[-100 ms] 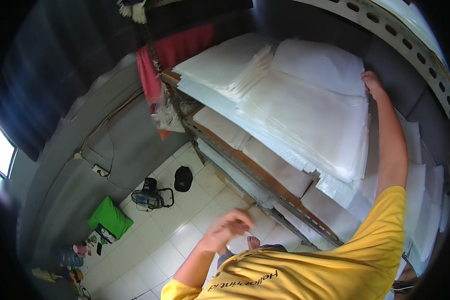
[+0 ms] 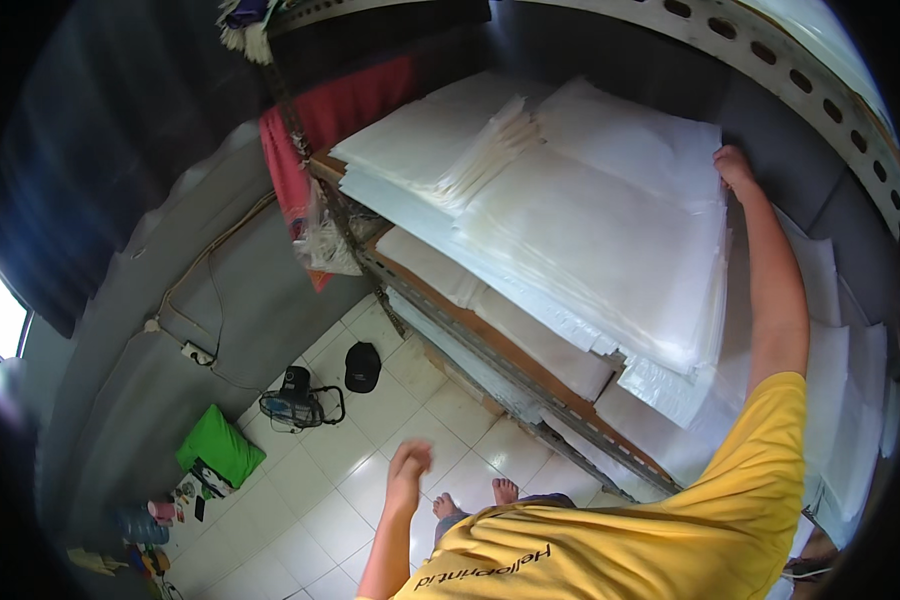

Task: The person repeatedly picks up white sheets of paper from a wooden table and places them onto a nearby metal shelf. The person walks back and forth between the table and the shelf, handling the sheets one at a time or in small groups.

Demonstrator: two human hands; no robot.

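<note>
Translucent white plastic sheets [image 2: 600,240] lie in large, flat stacks on the upper shelf. My right arm reaches along the right end of the rack. There my right hand [image 2: 732,168] is closed at the far right corner of the top stack, pinching the sheet edges; how many are between the fingers is hidden. Away from the rack, my left hand [image 2: 408,462] hangs over the floor in front of me. Its fingers are curled in, a little blurred, with nothing visible in them.
Lower shelves [image 2: 530,345] carry more sheets, and a perforated metal beam [image 2: 760,50] crosses above. A red cloth [image 2: 345,100] hangs at the rack's left post. On the tiled floor are a fan [image 2: 300,400], a black cap [image 2: 362,367] and a green pillow [image 2: 220,443].
My left hand has moved left and back from the rack, over the floor. My right hand stays at the stack's corner. The whole view has shifted slightly.
</note>
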